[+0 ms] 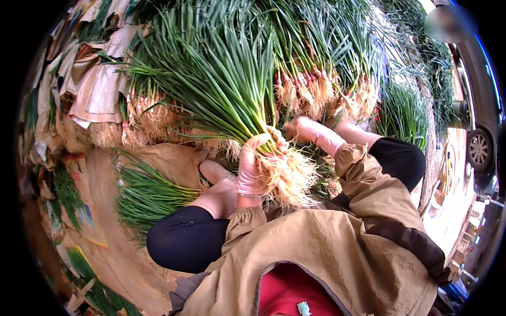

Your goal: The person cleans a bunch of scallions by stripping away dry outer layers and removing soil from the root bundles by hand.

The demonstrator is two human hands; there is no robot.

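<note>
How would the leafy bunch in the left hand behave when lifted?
The leafy bunch would likely sway at its tips, its leaves being long and narrow. Its stringy, spreading roots might snag. Mostly thin leaves, it is probably light.

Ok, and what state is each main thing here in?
Left hand: closed around the held bunch
Held bunch: roots attached, leaves pointing away
Right hand: finger closure unclear
Rear bunches: packed side by side, roots attached
Lower-left bunch: lying down, leaves pointing left

Bright — white glare at right.
</note>
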